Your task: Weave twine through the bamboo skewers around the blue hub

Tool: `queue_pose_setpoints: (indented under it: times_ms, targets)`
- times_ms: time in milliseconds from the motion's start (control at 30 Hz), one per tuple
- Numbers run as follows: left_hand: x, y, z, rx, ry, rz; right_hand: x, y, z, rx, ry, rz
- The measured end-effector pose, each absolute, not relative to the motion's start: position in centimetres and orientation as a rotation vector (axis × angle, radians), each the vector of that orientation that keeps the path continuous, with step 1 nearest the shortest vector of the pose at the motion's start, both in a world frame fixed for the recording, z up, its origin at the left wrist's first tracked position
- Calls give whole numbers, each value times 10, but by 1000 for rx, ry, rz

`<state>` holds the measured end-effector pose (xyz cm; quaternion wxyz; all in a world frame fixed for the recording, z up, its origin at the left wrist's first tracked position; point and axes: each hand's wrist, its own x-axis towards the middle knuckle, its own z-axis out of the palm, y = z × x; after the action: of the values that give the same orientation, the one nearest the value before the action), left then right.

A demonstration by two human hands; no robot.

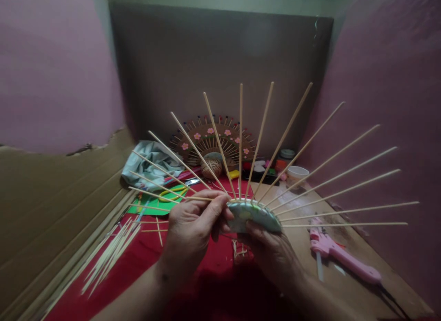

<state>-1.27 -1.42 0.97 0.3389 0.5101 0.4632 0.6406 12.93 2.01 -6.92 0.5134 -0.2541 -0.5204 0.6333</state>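
Note:
A half-round base with a pale green, patterned covering is held up in front of me. Thin wooden sticks fan out from its curved edge in a wide half circle. My right hand grips the base from below right, its thumb lying across the front face. At the left end of the curve, my left hand is closed, thumb and forefinger pinching a wooden stick where it meets the base. Several lower left sticks pass behind this hand, so their inner ends are hidden.
Loose sticks lie on the red cloth at left. Scissors rest on green sheets. Behind stand a twine ball, a flower-decorated fan piece and a white cup. At right lies a pink glue gun.

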Motion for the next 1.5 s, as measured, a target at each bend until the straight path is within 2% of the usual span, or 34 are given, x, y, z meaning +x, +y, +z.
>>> queue_pose_setpoints:
  times_ms: [167,300,567,1500]
  targets:
    - [-14,-12,10,1290,1205,1609,133,25,-82,-626,-1297,1533]
    - [-14,-13,10,1293,1181,1586,129,23,-74,-604,-1112,1639]
    - [-20,-19,11,1301,1063,1799,124,27,-59,-461,-718,1737]
    - [-15,-18,3,1326,1071,1740,124,21,-61,-406,-900,1761]
